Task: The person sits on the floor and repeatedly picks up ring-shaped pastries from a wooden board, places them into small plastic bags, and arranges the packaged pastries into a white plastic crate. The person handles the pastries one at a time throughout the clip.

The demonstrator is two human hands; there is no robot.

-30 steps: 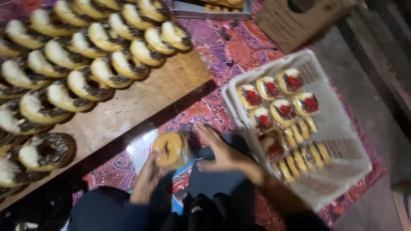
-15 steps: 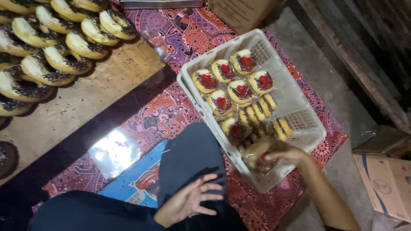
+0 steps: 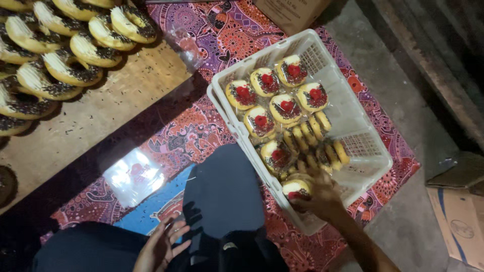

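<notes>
Patterned red mat (image 3: 201, 131) on the floor, wooden board (image 3: 101, 116) of iced doughnuts alongside. Right hand (image 3: 317, 199) grips a wrapped doughnut (image 3: 296, 187) at the white basket's (image 3: 373, 166) near corner; soft, light, easily squashed, best held by its edges. Left hand (image 3: 161, 247) hangs spread, empty.

Right hand (image 3: 318, 199) on wrapped doughnut (image 3: 295, 188)

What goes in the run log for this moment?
right hand: setting wrapped donut in crate | left hand: open, empty, over lap
</notes>
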